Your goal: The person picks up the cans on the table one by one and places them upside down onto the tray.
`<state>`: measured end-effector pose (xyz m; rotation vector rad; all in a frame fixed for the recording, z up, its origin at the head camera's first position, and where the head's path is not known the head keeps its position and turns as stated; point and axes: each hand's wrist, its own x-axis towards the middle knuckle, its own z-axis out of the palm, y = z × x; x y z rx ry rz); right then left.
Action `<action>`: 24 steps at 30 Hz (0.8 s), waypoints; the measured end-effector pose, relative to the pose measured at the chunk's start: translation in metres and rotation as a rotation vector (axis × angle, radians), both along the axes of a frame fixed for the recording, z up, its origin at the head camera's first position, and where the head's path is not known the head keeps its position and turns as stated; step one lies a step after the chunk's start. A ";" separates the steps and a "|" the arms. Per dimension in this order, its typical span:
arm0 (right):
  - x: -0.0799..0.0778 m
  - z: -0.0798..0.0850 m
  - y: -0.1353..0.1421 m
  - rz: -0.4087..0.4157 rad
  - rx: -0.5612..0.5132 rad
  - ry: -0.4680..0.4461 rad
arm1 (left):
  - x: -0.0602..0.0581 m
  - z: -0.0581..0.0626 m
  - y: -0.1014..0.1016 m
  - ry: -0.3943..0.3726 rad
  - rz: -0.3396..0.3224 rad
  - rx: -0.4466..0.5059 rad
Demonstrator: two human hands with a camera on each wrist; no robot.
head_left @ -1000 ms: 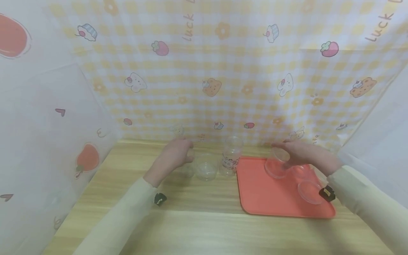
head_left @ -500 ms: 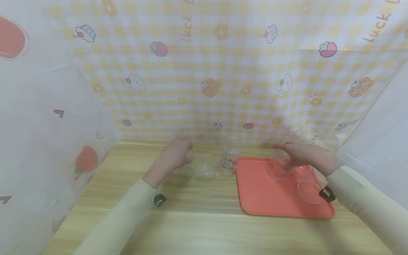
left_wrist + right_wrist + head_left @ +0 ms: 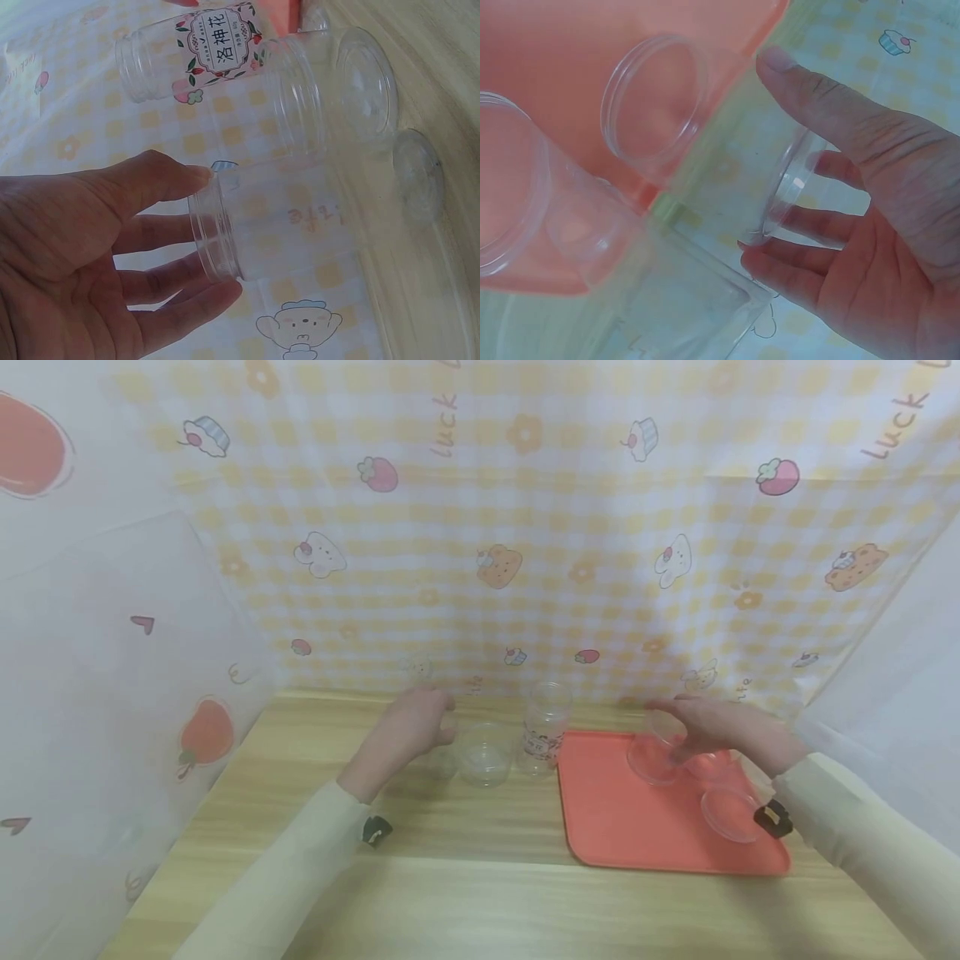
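Note:
My left hand (image 3: 412,727) grips a clear jar (image 3: 277,221) by its neck, thumb on one side and fingers on the other. To the right of it stands a shorter clear jar (image 3: 483,758), beside a tall clear jar (image 3: 542,745) with a pink floral label. Over the red tray (image 3: 618,831), my right hand (image 3: 708,722) grips another clear jar (image 3: 731,146) round its base end. This jar is upside down, its round rim towards the tray. In the head view the hand hides part of it.
More clear containers stand on the tray, one (image 3: 731,814) near its right side and one (image 3: 708,766) behind. A clear square-cornered container (image 3: 697,296) shows in the right wrist view. The patterned cloth (image 3: 480,568) rises behind the wooden table (image 3: 450,893).
Both hands keep their places and their grips. The head view shifts slightly; the jars and the tray have not visibly moved.

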<state>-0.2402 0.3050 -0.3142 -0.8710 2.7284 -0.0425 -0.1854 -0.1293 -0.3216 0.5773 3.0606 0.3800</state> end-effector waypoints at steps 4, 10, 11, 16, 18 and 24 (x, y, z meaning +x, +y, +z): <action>0.000 -0.002 0.003 0.025 -0.041 0.034 | 0.000 0.000 0.000 -0.004 0.007 0.007; 0.000 -0.003 0.005 0.056 -0.082 0.064 | 0.000 -0.002 0.000 0.018 -0.004 0.005; 0.001 -0.003 0.005 0.062 -0.090 0.065 | 0.000 -0.002 0.000 0.022 -0.005 0.007; 0.002 -0.002 0.005 0.069 -0.119 0.076 | 0.000 -0.004 0.000 0.034 -0.001 0.021; 0.003 -0.001 0.005 0.067 -0.126 0.083 | 0.001 -0.004 0.000 0.035 -0.001 0.026; 0.009 0.006 0.002 0.073 -0.150 0.109 | 0.002 -0.003 0.000 0.031 0.004 0.040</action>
